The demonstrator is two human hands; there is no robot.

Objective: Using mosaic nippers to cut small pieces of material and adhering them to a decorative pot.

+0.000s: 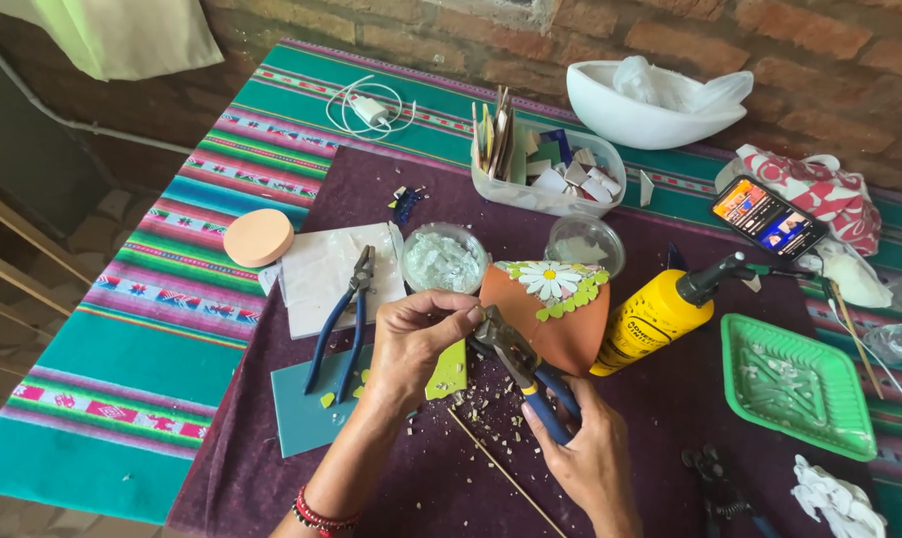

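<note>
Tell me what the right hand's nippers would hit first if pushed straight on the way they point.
The right hand aims the nippers up-left, so they would first meet the left hand's fingertips by their jaws; depth is unclear.

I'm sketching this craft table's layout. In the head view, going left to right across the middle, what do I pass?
Round peach sponge → blue-handled pliers → clear cup of glass bits → terracotta pot with daisy mosaic → yellow glue bottle → green plastic tray.
</note>
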